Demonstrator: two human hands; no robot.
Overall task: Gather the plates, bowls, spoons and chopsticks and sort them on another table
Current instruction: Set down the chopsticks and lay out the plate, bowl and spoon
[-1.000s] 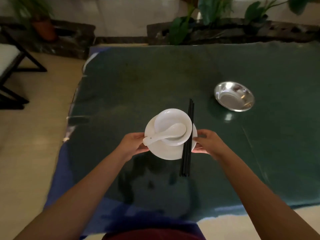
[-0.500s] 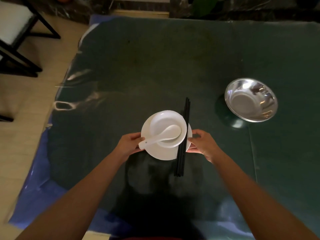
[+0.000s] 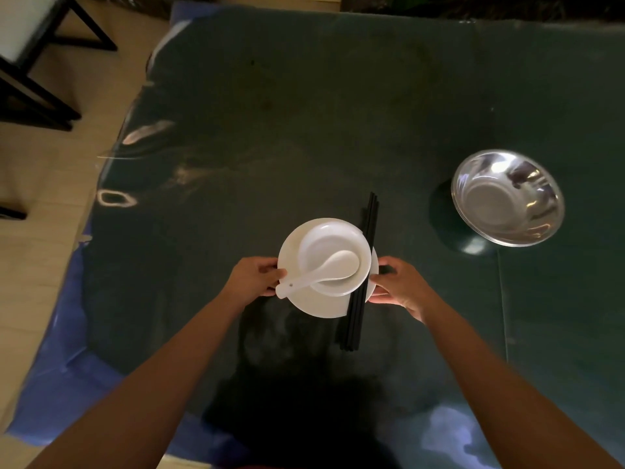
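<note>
Left hand (image 3: 252, 278) and right hand (image 3: 402, 288) gripping opposite edges of a white plate (image 3: 319, 304) above the green table (image 3: 304, 130), fingers curled on the rim, bowl (image 3: 333, 255) and spoon (image 3: 318, 273) on it, black chopsticks (image 3: 358, 299) along its right side, metal bowl (image 3: 507, 198) farther right.

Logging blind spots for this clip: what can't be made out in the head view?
- Whether the plate is lifted or resting on the table: the top-down angle hides it.
- Fingers of the left hand and right hand under the plate rim: hidden by it.
- How many chopsticks: dark and bundled.
- The table's right side: cut off.
</note>
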